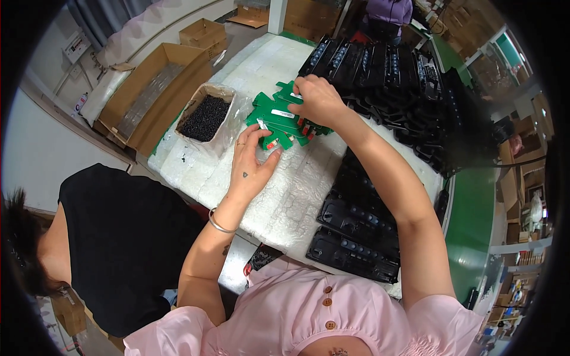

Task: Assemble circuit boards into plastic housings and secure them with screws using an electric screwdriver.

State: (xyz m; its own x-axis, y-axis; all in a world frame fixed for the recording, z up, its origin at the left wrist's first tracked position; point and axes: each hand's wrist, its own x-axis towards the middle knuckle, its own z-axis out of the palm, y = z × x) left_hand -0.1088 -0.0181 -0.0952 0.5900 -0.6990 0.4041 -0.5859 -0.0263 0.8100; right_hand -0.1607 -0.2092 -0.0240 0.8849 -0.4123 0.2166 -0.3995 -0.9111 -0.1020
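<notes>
A loose pile of green circuit boards (274, 121) lies on the white padded table, with white labels and red-and-white parts along its near side. My left hand (254, 166) is at the pile's near left edge, thumb and fingers spread apart, fingertips touching the boards. Over the pile's right side, my right hand (320, 102) has its fingers and thumb curled round the edge of a green board. The palm hides part of that board. Close to my left hand stands a plastic-lined box (230, 118) of small black pieces (205, 117).
Black plastic housings (356, 252) lie in a row at the near right; more black housings (392, 71) are piled at the far right. Long cardboard box (160, 89) stands left of the table. A person in black (127, 237) sits at my left; another in purple (389, 10) is beyond.
</notes>
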